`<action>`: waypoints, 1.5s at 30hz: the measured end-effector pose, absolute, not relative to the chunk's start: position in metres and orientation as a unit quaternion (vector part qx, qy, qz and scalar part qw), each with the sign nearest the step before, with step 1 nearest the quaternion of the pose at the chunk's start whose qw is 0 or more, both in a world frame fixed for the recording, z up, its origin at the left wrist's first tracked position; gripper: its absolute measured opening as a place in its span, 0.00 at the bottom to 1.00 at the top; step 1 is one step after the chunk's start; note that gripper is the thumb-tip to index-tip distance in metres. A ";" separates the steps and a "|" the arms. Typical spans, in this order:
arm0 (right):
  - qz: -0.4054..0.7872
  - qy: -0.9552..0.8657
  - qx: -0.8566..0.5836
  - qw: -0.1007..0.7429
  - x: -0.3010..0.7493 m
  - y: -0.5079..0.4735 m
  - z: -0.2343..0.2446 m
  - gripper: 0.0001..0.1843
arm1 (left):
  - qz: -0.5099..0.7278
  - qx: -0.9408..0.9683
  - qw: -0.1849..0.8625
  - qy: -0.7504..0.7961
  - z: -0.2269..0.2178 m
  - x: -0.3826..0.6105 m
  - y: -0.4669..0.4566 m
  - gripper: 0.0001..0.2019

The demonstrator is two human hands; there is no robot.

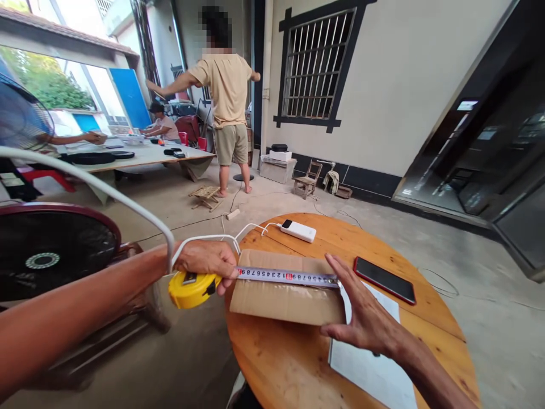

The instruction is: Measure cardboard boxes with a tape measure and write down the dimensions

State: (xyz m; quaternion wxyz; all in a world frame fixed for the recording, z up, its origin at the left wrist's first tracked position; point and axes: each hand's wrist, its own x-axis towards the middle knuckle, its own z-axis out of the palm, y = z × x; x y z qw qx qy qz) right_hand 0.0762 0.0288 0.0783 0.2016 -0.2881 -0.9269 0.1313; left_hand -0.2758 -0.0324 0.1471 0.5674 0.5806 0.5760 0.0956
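My left hand [208, 262] is closed around a yellow tape measure [193, 291], at the left end of a brown cardboard box [285, 304]. The tape's silver blade [272, 275] is drawn out over the top of the box, between its flaps, with the numbers upside down to me. Its metal end lies at the box's right edge. There my right hand [357, 312] has thumb and fingers spread wide around the box's end; whether it presses on the cardboard I cannot tell. White paper sheets [368, 363] lie partly under my right hand and wrist.
On the round wooden table [281, 363] lie a phone [384, 280] and a white power bank [298, 230] with a white cable [204, 237] by my left wrist. A fan [42, 261] stands at the left. Behind are a standing person [227, 91], others at a long table [140, 153], and a chair [307, 180].
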 end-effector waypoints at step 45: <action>0.566 -0.644 -0.449 0.252 0.081 0.070 0.068 0.41 | 0.367 0.359 0.553 0.656 0.015 -0.195 -0.141 0.28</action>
